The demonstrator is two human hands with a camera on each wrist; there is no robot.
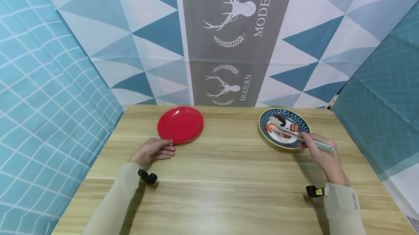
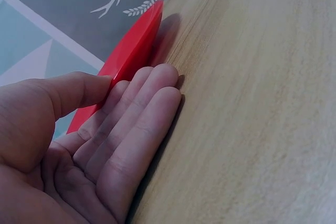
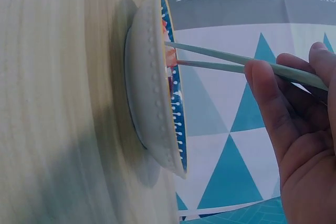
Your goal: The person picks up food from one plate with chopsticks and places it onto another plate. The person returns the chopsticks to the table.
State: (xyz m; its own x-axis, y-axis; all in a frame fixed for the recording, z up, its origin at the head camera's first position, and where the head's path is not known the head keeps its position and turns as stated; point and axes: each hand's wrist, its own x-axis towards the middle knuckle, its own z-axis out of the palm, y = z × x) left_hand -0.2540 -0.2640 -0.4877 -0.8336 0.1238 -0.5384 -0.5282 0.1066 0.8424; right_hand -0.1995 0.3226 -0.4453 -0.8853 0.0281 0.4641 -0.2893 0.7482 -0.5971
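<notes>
My left hand (image 1: 155, 151) pinches the near rim of a flat red plate (image 1: 180, 124); in the left wrist view the thumb lies on the rim and the fingers reach under it. At the right, my right hand (image 1: 322, 155) holds a pair of pale green chopsticks (image 3: 220, 56). Their tips reach into a shallow blue-patterned bowl (image 1: 300, 120) with a yellow rim, at an orange shrimp-like piece (image 1: 272, 127). Also in the bowl are a dark red curved piece (image 1: 280, 120) and a reddish-brown banded piece (image 1: 294, 128). From the side, the bowl's outer wall (image 3: 147, 77) is whitish and dotted.
Both dishes stand near the back edge of a wooden table (image 1: 209, 176), with a stretch of bare wood between them. A patterned cloth (image 1: 226, 53) with deer heads hangs behind. Blue cloths (image 1: 42, 93) close off the left and right sides. Small black wrist cameras (image 1: 148, 176) sit on both sleeves.
</notes>
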